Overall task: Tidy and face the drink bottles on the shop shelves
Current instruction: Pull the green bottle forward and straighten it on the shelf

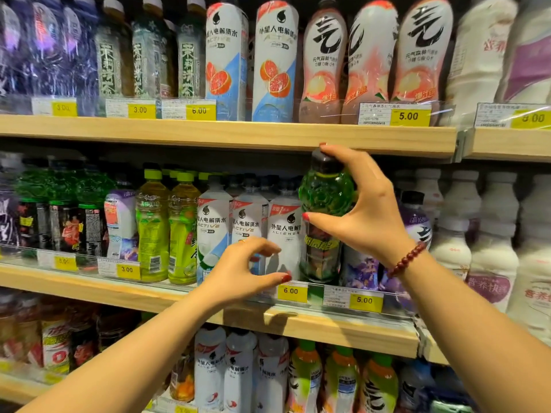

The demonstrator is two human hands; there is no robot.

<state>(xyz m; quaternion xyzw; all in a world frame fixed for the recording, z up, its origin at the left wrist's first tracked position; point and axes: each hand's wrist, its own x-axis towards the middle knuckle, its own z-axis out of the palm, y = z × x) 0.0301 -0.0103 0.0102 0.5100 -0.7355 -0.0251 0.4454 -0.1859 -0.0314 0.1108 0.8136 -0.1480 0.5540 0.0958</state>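
While the left hand (pixel 238 272) hovers half-curled, right-hand fingers (pixel 334 150) pinch the green, dark-capped bottle (pixel 323 204) upright

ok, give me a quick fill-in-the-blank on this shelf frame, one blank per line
1. The right hand grips a green bottle with a ____ cap.
2. That bottle stands on the ____ shelf of the three.
3. The bracelet is on the ____ wrist.
4. The left hand is near the yellow tag reading ____.

Missing words: black; middle; right; 6.00
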